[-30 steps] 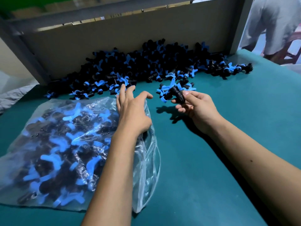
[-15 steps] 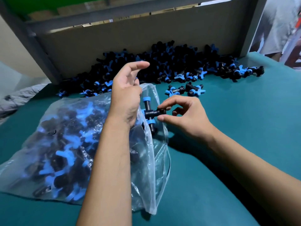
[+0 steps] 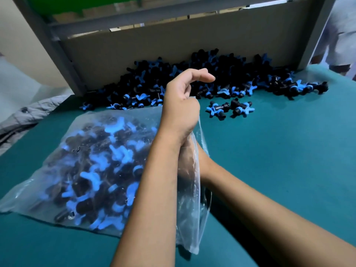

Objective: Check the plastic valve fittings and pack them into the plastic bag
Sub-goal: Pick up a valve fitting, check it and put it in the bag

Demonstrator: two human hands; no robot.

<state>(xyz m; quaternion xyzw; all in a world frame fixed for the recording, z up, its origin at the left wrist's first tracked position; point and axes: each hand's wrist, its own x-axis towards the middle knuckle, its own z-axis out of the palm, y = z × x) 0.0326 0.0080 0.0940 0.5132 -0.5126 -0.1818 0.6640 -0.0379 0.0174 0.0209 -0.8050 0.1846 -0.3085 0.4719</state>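
A clear plastic bag (image 3: 96,160) lies on the teal table (image 3: 279,160), stuffed with black valve fittings with blue handles. My left hand (image 3: 181,105) pinches the bag's open edge and holds it up. My right hand (image 3: 187,162) is pushed inside the bag's mouth and shows only dimly through the plastic, behind my left forearm; I cannot tell what it holds. A big pile of loose fittings (image 3: 221,74) lies along the back of the table. Two fittings (image 3: 229,109) lie apart from the pile, just right of my left hand.
A brown cardboard wall (image 3: 173,45) in a grey metal frame backs the pile. Grey fabric (image 3: 28,114) lies off the table's left edge. A person in a light shirt (image 3: 342,26) stands at the far right.
My right hand carried a fitting from the pile to the bag and has gone into its mouth. My left hand rose from the bag's top and lifted its edge.
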